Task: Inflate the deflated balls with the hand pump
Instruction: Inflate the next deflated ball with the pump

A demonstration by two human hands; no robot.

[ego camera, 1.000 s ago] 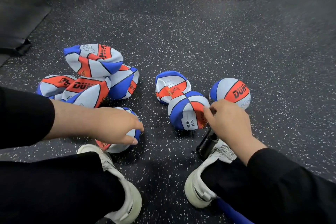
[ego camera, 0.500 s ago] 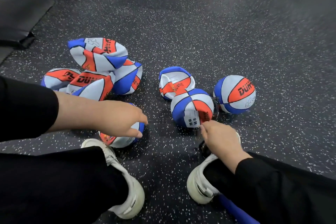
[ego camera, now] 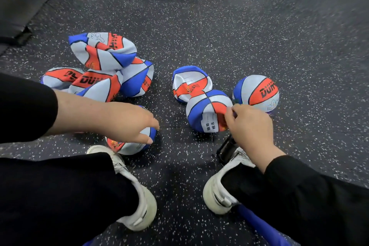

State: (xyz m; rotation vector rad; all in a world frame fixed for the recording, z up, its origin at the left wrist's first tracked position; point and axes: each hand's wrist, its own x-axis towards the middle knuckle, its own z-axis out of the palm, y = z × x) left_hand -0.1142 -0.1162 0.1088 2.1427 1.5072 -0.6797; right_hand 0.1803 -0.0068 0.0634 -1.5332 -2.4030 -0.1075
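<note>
My left hand (ego camera: 123, 124) rests on top of a partly flat red, white and blue ball (ego camera: 131, 146) beside my left shoe. My right hand (ego camera: 249, 126) grips the top of the black hand pump (ego camera: 226, 149), whose barrel stands against my right shoe; the handle is hidden under my fingers. Just beyond that hand lies a half-filled ball (ego camera: 205, 112) with a white label. A round, full ball (ego camera: 256, 93) sits to its right and a crumpled flat ball (ego camera: 189, 84) behind it. Whether a hose or needle reaches any ball is hidden.
A pile of several flat balls (ego camera: 101, 54) lies at the left on the speckled dark rubber floor (ego camera: 219, 36). My white shoes (ego camera: 139, 205) and black trouser legs fill the foreground. A blue object (ego camera: 259, 223) shows under my right leg. A dark mat (ego camera: 20, 6) lies far left.
My right hand went down on the pump half a second ago and has come back up beside the labelled ball. My left hand has stayed on its ball.
</note>
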